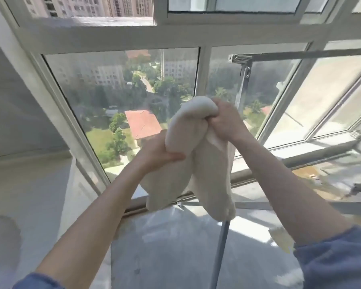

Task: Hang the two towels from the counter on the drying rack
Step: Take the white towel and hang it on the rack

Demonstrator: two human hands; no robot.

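A cream-white towel hangs bunched between both my hands, in front of the window. My left hand grips its lower left fold. My right hand clutches its upper part, higher and to the right. Two loose ends of the towel dangle down toward the sill. A thin metal rod runs down from under the towel toward the bottom edge. A metal rack bar with a bracket sits outside the window at upper right. A second towel is not in view.
A large white-framed window fills the view, with buildings and trees far below. A grey concrete sill lies under my arms. At right, an open sash and a dirty outside ledge. A white wall stands at left.
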